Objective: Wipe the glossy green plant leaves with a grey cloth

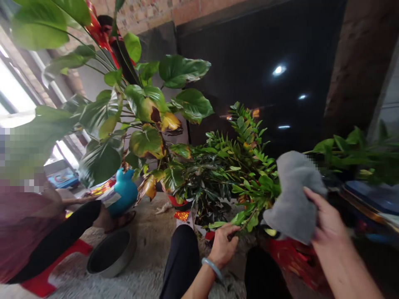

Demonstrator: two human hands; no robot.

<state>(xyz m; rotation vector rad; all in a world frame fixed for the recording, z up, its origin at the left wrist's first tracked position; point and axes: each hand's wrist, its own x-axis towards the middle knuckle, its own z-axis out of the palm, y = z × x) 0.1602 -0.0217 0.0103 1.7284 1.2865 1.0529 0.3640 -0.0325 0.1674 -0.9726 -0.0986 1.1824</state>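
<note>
Two bare hands are in view, well apart. The left hand (222, 245), one pale bangle (213, 268) at its wrist, has its fingers closed on one leafy stem (249, 219) at the near side of the green foliage plant (255, 178), which stands in the middle, ahead of the knees. The right hand (327, 220) grips one grey cloth (294, 193), just right of that foliage. Two dark-trousered knees are counted, the left hand between them. Further count: one large-leaved plant (146, 141) to the left, several leaves yellowed and browned; one trailing green plant (346, 145) to the right, blurred; one turquoise vase (126, 192); one grey basin (109, 254); one red stool (46, 278) under one seated person (28, 224) at left. Three bright reflections show on the dark glossy panel (264, 70) at the far side. The basin's rim is near the stool and apart from the left knee; concrete floor (146, 249) gives open room between them. Room is tighter on the right, where red plastic (302, 261) lies below the cloth. The foliage hides the far edge of the floor behind it.
</note>
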